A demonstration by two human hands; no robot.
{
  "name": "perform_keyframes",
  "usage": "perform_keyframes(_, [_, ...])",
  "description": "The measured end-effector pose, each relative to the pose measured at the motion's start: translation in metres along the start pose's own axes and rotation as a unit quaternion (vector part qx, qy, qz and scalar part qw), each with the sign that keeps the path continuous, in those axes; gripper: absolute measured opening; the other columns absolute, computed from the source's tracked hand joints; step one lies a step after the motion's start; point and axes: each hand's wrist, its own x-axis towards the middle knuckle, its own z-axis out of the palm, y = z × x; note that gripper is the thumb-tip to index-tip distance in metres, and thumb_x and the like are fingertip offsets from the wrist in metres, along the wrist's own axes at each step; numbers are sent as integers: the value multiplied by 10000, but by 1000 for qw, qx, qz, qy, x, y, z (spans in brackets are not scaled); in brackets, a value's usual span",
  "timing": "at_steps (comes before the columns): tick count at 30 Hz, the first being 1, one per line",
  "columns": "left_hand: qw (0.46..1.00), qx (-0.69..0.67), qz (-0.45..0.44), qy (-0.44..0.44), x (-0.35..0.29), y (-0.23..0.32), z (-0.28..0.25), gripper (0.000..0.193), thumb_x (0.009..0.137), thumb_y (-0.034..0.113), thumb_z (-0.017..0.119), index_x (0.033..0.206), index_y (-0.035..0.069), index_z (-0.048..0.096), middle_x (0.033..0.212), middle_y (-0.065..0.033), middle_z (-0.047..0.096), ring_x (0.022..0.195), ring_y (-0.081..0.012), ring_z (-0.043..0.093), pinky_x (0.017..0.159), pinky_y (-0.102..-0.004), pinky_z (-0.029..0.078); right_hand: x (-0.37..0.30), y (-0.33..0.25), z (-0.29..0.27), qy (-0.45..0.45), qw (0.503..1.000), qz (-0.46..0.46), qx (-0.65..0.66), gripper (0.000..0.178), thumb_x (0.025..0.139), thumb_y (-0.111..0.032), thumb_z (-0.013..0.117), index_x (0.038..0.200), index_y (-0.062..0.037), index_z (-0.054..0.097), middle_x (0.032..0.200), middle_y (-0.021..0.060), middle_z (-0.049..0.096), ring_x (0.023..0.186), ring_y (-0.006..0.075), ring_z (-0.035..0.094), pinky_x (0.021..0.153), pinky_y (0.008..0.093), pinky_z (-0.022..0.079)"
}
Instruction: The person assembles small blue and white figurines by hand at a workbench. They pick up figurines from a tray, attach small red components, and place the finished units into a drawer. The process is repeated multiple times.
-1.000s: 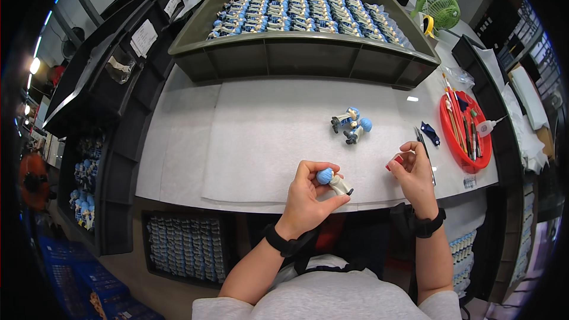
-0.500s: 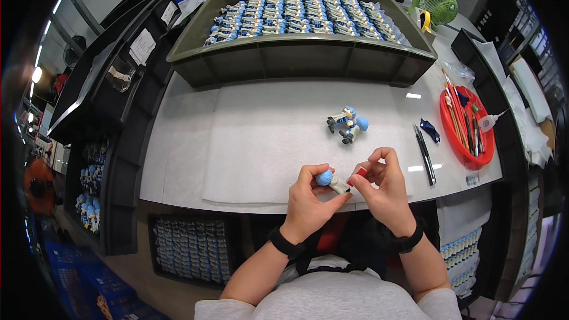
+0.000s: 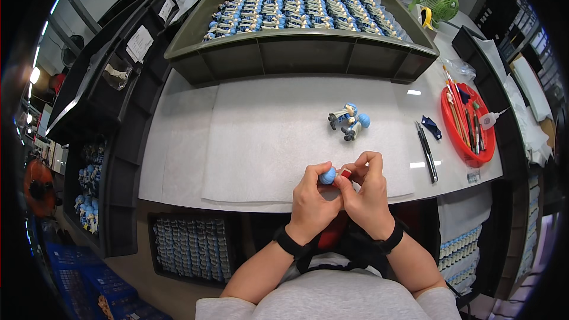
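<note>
— Both hands close on one small figurine (image 3: 329, 176): the left hand (image 3: 312, 200) wraps its body with the blue round head poking up between thumb and forefinger, and the right hand (image 3: 368, 192) pinches in from the other side, fingertips right against a small red bit at the figure's neck.

— So where does the piece sit?

— Between the two hands, lifted just above the near edge of the white mat (image 3: 267, 136), close to the person's chest. Whether the right fingers grip a separate small part or only press on the figure, I cannot tell; the thumbs hide the joint.

— How would you do it well?

— I'd judge the left hand should stay the steady clamp while the right does the fine work, with the blue head kept up so the joint faces the eyes. Working low over the mat seems wise; a dropped bit lands soft.

— What lies beyond?

— Just past the hands, two finished figurines (image 3: 349, 122) lie on their sides, touching. Off to the right, dark tweezers (image 3: 427, 152), then a red tray (image 3: 487, 142) holding brushes and tools. Farthest out, a large grey-green crate (image 3: 296, 53) filled with rows of the same figures.
</note>
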Motion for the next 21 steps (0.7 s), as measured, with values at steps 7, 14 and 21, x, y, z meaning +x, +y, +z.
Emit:
perform_keyframes(7, [999,-34,-21,-14,1,5,-2,533,703,40,780,1110,-29,444,1038,-138,594,957,-176,610,812,-309,547,10,10,-3,22,971,149,183,380,795,67,601,998,-23,293,779,130,598,713,149,617,599,255,506])
perform_keyframes(14, [999,-40,14,34,1,0,3,483,693,92,780,1056,-19,482,942,-158,609,851,-233,652,727,-315,563,-1,0,0,-14,999,32,40,353,785,86,589,981,-9,311,762,127,590,699,161,617,585,256,491])
perform_keyframes(21, [999,-13,11,27,1,3,1,489,686,122,789,1049,-3,487,938,-161,625,834,-243,655,722,-317,554,8,4,1,32,989,92,112,340,792,85,579,976,-5,308,753,128,582,705,160,632,586,266,503])
